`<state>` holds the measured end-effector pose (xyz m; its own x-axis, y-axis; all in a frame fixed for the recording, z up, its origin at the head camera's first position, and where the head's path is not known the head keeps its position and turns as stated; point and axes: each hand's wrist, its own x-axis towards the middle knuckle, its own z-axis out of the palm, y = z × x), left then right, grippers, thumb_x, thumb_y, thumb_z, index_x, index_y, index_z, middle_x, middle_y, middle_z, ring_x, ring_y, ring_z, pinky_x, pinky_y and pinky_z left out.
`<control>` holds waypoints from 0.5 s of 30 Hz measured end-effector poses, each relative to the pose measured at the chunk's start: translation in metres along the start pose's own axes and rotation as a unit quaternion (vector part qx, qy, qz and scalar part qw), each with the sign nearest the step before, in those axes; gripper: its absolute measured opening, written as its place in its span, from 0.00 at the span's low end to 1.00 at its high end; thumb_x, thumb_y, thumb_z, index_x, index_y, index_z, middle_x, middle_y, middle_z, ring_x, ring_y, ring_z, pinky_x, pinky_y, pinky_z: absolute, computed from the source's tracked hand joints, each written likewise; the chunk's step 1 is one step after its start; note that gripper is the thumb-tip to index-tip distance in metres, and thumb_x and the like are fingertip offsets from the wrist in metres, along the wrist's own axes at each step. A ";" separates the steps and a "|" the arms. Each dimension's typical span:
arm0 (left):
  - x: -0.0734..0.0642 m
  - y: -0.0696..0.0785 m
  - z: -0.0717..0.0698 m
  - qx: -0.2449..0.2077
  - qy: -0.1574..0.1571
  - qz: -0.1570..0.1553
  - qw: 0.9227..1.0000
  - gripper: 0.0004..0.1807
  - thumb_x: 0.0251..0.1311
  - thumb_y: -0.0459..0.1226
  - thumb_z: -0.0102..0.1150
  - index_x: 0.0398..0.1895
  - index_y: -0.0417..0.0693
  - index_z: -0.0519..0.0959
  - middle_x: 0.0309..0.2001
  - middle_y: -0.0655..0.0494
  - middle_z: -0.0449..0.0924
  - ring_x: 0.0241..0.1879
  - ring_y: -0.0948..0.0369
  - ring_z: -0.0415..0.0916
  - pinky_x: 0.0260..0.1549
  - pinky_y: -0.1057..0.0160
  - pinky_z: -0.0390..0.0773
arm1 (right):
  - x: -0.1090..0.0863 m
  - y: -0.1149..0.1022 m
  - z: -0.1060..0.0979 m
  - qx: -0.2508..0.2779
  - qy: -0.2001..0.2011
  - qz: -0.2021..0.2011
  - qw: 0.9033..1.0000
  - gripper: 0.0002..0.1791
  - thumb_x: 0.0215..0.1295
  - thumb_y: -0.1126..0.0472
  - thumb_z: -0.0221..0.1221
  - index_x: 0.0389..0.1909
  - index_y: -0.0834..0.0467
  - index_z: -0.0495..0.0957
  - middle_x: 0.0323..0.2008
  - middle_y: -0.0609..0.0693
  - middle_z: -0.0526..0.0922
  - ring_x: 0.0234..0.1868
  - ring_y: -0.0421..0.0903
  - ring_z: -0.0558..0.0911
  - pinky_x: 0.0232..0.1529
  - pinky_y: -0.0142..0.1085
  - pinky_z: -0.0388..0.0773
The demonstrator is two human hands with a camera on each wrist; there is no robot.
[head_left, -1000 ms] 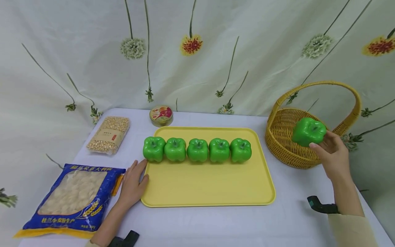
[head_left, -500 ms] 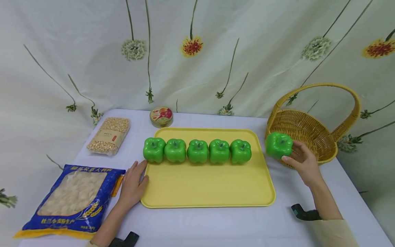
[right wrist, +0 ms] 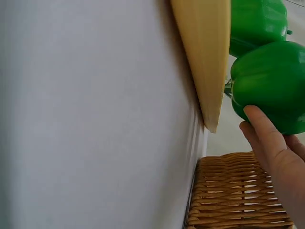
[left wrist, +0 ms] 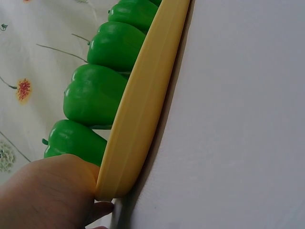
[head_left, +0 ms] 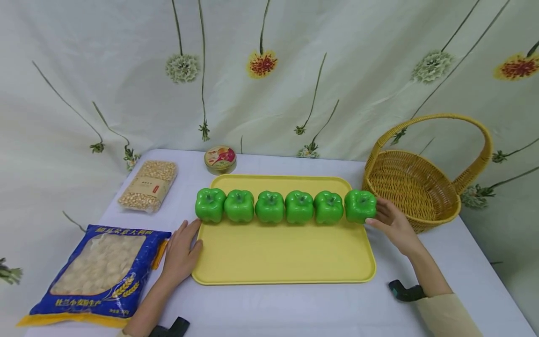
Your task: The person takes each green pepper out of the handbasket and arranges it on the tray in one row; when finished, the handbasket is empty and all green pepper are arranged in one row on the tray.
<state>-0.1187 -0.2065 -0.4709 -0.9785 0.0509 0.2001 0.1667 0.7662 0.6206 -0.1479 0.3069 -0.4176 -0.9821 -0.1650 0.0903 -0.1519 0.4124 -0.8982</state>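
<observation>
My right hand [head_left: 395, 228] holds a glossy green bell pepper [head_left: 360, 206] from its right side, over the right edge of the yellow tray [head_left: 282, 255]. In the right wrist view the fingertips lie against this pepper [right wrist: 270, 85], close beside another; whether it touches the tray is unclear. Several like bell peppers [head_left: 270, 206] stand in a row across the tray's back half. My left hand [head_left: 181, 252] rests along the tray's left edge with relaxed fingers. In the left wrist view part of that hand [left wrist: 50, 193] hides some of the tray's corner.
A wicker basket [head_left: 421, 220] with a tall handle stands right of the tray, close to my right hand. On the left lie a blue pasta bag [head_left: 94, 271] and a packet of pale grains [head_left: 148, 185]. A round tin [head_left: 220, 158] sits behind the tray.
My right hand has carried the bell pepper left, out from over the basket, to the right end of the row on the tray. The left hand has stayed in place.
</observation>
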 end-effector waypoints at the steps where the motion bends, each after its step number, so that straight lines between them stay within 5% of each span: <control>1: 0.000 0.000 0.000 0.000 0.001 0.000 1.000 0.29 0.63 0.26 0.48 0.69 0.31 0.62 0.69 0.32 0.63 0.72 0.33 0.48 0.68 0.32 0.44 | 0.001 0.000 0.000 0.001 -0.002 0.003 1.000 0.38 0.68 0.63 0.59 0.72 0.70 0.51 0.67 0.72 0.62 0.61 0.38 0.73 0.53 0.15 0.70; 6: 0.000 -0.001 0.001 -0.001 0.007 0.002 1.000 0.29 0.63 0.26 0.48 0.69 0.31 0.63 0.68 0.32 0.64 0.72 0.33 0.49 0.68 0.31 0.44 | 0.007 0.000 0.000 -0.003 -0.013 0.023 1.000 0.40 0.68 0.62 0.59 0.72 0.69 0.50 0.69 0.73 0.60 0.68 0.69 0.64 0.52 0.14 0.68; 15: 0.000 -0.001 0.001 0.002 0.004 0.001 1.000 0.29 0.63 0.26 0.48 0.69 0.31 0.62 0.69 0.32 0.63 0.72 0.33 0.48 0.68 0.31 0.44 | 0.014 0.007 0.000 -0.013 -0.037 0.044 0.998 0.41 0.68 0.60 0.59 0.72 0.72 0.49 0.68 0.74 0.60 0.69 0.70 0.63 0.53 0.14 0.68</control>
<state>-0.1192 -0.2064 -0.4727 -0.9771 0.0475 0.2076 0.1685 0.7685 0.6172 -0.1624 0.3070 -0.4228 -0.9812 -0.1919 -0.0211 -0.0691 0.4512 -0.8897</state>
